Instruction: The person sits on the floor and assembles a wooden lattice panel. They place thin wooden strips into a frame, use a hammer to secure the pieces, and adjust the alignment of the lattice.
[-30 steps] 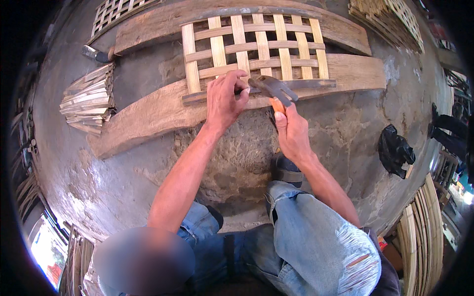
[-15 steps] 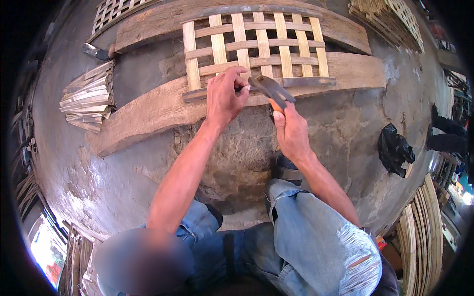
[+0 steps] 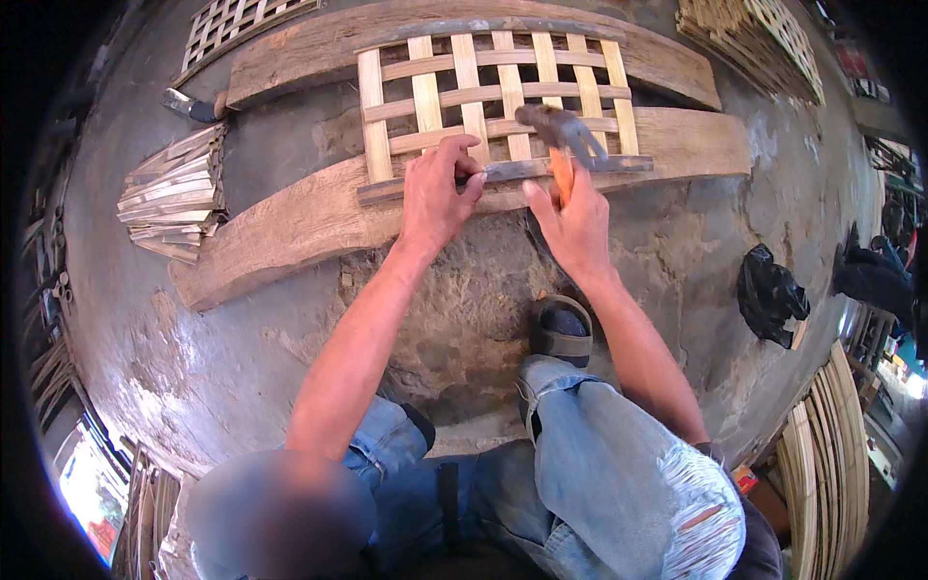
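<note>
A woven lattice panel of pale wooden strips (image 3: 473, 96) lies across two curved planks, with a dark bar (image 3: 619, 164) along its near edge. At that bar my left hand (image 3: 437, 189) is closed in a pinch, its fingertips near the foot of a strip; whatever is between them is too small to name. My right hand (image 3: 578, 217) grips the orange handle of a hammer (image 3: 556, 130). The hammer's dark metal head is raised above the panel's lower right part, apart from the left fingers.
The near curved plank (image 3: 280, 215) and far plank (image 3: 290, 60) rest on the concrete floor. At left lie a bundle of thin strips (image 3: 174, 188) and a dark-bladed tool (image 3: 191, 104). A black plastic bag (image 3: 771, 295) and long slats (image 3: 826, 454) are at right.
The hammer has gone from close beside my left fingertips to higher up and right, its head now over the lattice. My left hand has kept its place.
</note>
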A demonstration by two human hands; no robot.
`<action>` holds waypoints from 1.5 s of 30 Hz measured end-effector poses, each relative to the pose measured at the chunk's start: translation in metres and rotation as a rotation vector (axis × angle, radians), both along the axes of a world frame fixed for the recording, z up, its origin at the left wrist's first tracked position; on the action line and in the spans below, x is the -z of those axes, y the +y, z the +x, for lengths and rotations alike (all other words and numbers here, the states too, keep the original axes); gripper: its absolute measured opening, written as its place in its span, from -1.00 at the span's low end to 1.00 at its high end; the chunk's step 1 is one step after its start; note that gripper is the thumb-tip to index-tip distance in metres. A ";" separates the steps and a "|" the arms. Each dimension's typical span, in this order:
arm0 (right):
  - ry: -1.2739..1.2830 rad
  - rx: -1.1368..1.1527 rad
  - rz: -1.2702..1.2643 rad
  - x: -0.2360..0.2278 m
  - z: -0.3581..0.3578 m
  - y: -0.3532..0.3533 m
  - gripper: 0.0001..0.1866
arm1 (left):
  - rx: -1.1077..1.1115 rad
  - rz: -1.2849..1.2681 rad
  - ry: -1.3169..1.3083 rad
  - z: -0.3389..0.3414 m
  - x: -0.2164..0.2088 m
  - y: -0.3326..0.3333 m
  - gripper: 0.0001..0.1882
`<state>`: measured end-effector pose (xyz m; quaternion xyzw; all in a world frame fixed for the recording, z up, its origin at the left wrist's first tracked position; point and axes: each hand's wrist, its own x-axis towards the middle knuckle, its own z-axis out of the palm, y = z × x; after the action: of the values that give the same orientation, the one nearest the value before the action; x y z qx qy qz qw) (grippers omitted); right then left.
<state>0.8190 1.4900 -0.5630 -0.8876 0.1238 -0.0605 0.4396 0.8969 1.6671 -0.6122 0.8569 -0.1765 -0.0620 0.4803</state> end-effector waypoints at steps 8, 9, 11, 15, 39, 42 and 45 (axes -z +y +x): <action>0.094 0.114 -0.054 0.031 0.027 -0.003 -0.55 | 0.066 -0.015 0.076 0.002 -0.015 0.008 -0.43; 0.113 0.119 -0.050 0.031 0.028 -0.002 -0.55 | 0.071 0.003 0.047 0.002 -0.015 0.011 -0.43; 0.110 0.123 -0.071 0.032 0.028 -0.003 -0.57 | 0.064 0.033 0.010 0.003 -0.014 0.019 -0.47; 0.123 0.132 -0.079 0.030 0.028 -0.001 -0.58 | 0.130 0.121 -0.232 0.007 -0.010 0.032 -0.59; 0.087 0.133 -0.098 0.031 0.027 0.001 -0.61 | 0.057 0.215 -0.300 0.003 0.005 0.024 -0.77; 0.145 0.092 -0.042 0.021 0.022 -0.001 -0.68 | 0.043 0.252 -0.315 0.001 0.004 0.024 -0.78; -0.009 -0.014 0.000 0.006 -0.002 0.000 -0.73 | 0.041 0.232 -0.295 0.001 0.004 0.024 -0.77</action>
<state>0.8168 1.4901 -0.5688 -0.8881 0.1156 -0.0616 0.4405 0.8978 1.6913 -0.6158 0.9027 -0.2540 0.0349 0.3456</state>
